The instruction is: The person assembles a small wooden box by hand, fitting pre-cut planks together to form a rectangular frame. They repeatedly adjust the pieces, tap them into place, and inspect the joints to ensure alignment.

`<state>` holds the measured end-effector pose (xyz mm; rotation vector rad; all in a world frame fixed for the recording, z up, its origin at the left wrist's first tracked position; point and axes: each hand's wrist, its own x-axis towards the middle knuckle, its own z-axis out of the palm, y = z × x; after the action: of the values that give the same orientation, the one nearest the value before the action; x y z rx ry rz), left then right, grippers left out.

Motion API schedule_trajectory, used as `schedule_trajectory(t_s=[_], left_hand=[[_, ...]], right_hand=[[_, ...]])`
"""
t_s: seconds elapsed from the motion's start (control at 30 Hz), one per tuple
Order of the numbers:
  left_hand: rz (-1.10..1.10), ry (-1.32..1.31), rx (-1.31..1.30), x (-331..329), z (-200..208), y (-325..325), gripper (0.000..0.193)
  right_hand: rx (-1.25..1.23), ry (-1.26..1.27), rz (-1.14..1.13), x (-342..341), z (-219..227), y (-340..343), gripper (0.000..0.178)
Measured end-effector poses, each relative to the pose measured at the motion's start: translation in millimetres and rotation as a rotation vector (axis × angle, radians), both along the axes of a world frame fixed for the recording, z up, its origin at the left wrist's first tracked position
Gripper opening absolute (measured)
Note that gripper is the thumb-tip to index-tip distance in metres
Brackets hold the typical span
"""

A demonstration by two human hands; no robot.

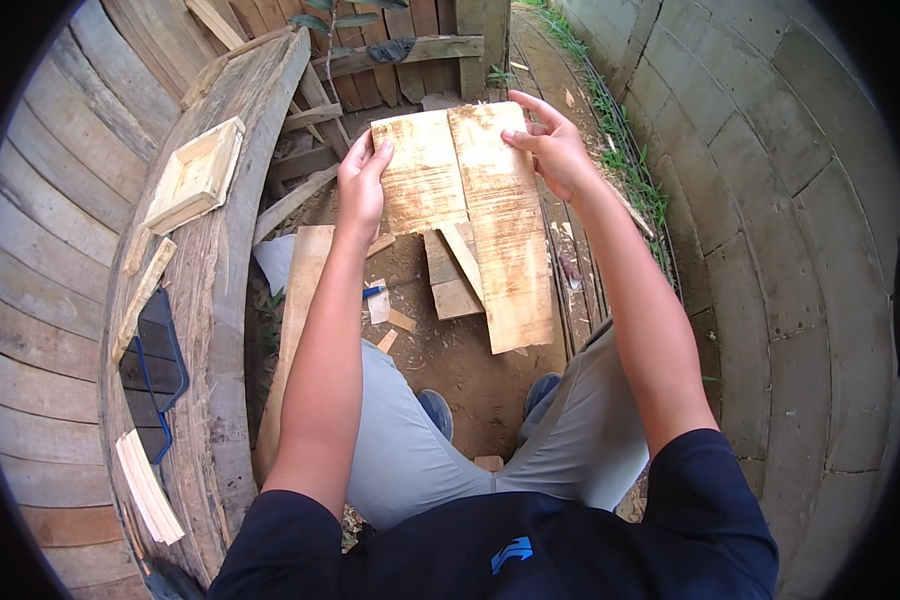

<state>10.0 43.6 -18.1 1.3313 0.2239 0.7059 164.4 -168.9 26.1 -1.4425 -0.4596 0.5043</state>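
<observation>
Two rough, pale wooden boards are held up side by side with their long edges meeting. My left hand (363, 185) grips the left edge of the shorter board (420, 170), thumb on its face. At the upper right corner of the longer board (507, 230), my right hand (560, 150) is closed, with its thumb on the front and fingers behind. The boards' top ends sit nearly level, while the longer one reaches much lower. Brown saw marks streak both faces. Fingers behind the boards are hidden.
Left of me, a thick timber bench (232, 330) carries a shallow wooden box (198, 175), a dark glossy flat thing with blue edges (158, 350) and wood strips (148, 487). Below lie offcuts (452, 275) and a blue-handled tool (375, 291). A block wall (770, 250) stands right.
</observation>
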Motion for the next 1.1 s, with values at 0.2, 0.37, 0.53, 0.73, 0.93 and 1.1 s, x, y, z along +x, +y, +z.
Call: schedule_trajectory(t_s=[0.2,0.37,0.53,0.73,0.93,1.1], left_hand=[[0.061,-0.04,0.049,0.5,-0.4,1.1,0.043],[0.02,-0.037,0.016,-2.7,3.3,-0.8,0.046],[0.027,-0.08,0.011,-1.5,4.6,-4.3,0.045],[0.025,-0.087,0.01,-0.8,2.1,-3.9,0.043],[0.033,-0.084,-0.028,-0.6,5.0,-8.0,0.044],[0.042,-0.072,-0.045,-1.4,3.6,-5.0,0.044]], right_hand=[[0.0,-0.092,-0.007,6.3,-11.2,4.3,0.065],[-0.005,-0.119,-0.054,9.8,-13.8,4.5,0.066],[0.01,-0.063,-0.055,11.8,-13.5,6.3,0.056],[0.149,0.039,0.026,5.7,-13.0,7.7,0.041],[0.108,0.02,-0.01,2.4,-9.8,8.9,0.025],[0.096,0.039,-0.013,7.7,-14.9,9.3,0.035]])
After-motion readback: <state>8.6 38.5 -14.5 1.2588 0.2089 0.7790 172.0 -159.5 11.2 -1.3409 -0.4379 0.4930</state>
